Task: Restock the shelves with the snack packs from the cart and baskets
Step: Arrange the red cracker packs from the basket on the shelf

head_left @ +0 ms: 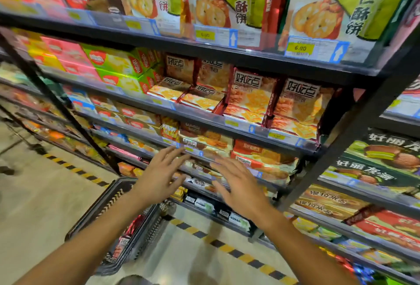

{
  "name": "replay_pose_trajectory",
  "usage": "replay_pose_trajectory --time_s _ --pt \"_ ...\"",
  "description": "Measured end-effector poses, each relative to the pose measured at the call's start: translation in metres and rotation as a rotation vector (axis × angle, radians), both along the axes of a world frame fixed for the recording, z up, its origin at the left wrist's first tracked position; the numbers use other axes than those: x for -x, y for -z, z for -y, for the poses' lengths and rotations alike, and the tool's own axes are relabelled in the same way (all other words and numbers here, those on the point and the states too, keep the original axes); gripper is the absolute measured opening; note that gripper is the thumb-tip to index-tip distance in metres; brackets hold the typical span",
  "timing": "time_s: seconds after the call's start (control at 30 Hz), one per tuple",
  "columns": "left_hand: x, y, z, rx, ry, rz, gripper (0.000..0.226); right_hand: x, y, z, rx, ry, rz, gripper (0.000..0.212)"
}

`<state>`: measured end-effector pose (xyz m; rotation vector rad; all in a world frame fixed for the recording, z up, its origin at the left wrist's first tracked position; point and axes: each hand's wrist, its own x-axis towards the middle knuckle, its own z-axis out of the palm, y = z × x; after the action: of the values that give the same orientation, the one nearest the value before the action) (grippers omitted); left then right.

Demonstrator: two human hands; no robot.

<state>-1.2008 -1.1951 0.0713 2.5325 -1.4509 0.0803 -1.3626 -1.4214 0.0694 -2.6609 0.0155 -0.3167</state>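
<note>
My left hand (160,174) and my right hand (242,188) are both stretched out in front of the shelves with fingers spread, and neither holds anything. They hover just before the edge of a lower shelf (204,162) filled with orange and white biscuit packs (261,159). Below my left forearm stands a black basket (109,207) with red snack packs (127,234) inside it. The shelf above carries dark red cracker packs (250,96), some upright and some lying flat.
The top shelf holds tall white and green biscuit bags (229,0) with yellow price tags. Green, pink and yellow boxes (113,66) fill the left. A black upright post (341,146) splits the shelving. Yellow-black tape (227,248) marks the floor along the shelf base.
</note>
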Motion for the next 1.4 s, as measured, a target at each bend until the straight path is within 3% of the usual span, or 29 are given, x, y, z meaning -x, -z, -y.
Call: replay_pose_trajectory --time_s 0.33,0.7,0.9,1.03,1.17,1.4 --pt "0.053 0.100 -0.254 -0.211 -0.325 -0.184 0.063 -0.041 0.060 -0.155 0.069 -0.232 -0.432 0.061" --pt "0.108 0.152 -0.512 -0.276 -0.624 -0.466 0.059 -0.080 0.085 -0.381 0.123 -0.380 -0.763 0.049" --pt "0.115 0.189 -0.562 -0.329 -0.699 -0.620 0.061 -0.096 0.117 -0.415 0.148 -0.367 -0.897 0.062" --pt "0.093 0.193 -0.561 -0.302 -0.709 -0.622 0.061 -0.121 0.129 -0.422 0.142 -0.362 -0.928 0.061" --pt "0.044 0.177 -0.547 -0.322 -0.663 -0.631 0.068 -0.165 0.148 -0.422 0.130 -0.396 -0.920 0.054" --pt "-0.063 0.198 -0.511 -0.335 -0.644 -0.714 0.071 -0.263 0.207 -0.407 0.005 -0.289 -1.035 0.062"
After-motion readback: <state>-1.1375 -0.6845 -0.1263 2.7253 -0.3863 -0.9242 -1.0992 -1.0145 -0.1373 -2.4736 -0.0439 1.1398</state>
